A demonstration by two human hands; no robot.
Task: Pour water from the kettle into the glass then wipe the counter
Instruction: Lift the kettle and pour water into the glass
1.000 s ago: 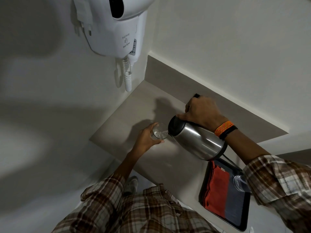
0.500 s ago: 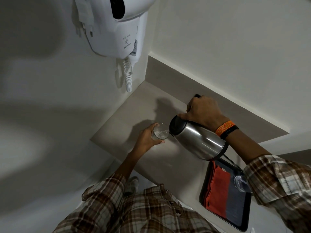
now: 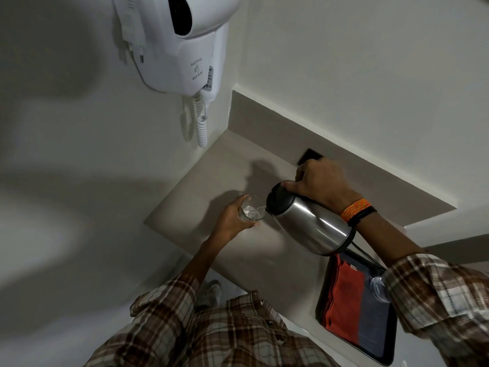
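Note:
A steel kettle (image 3: 309, 225) with a black lid is tilted to the left, its spout over a clear glass (image 3: 251, 211). My right hand (image 3: 321, 185) grips the kettle's handle from above. My left hand (image 3: 231, 221) is wrapped around the glass, which stands upright on the beige counter (image 3: 211, 176). A thin stream of water runs from the spout into the glass, and water shows inside it. A folded red cloth (image 3: 344, 298) lies in a black tray (image 3: 391, 348) at the lower right.
A white wall-mounted hair dryer (image 3: 180, 43) with a coiled cord (image 3: 201, 123) hangs above the counter's left corner. A second clear glass (image 3: 378, 288) stands on a grey cloth (image 3: 373, 324) in the tray. The kettle's black cord (image 3: 362, 254) trails over the tray.
Hands, kettle and glass hold nearly the same pose. Only the view has shifted slightly.

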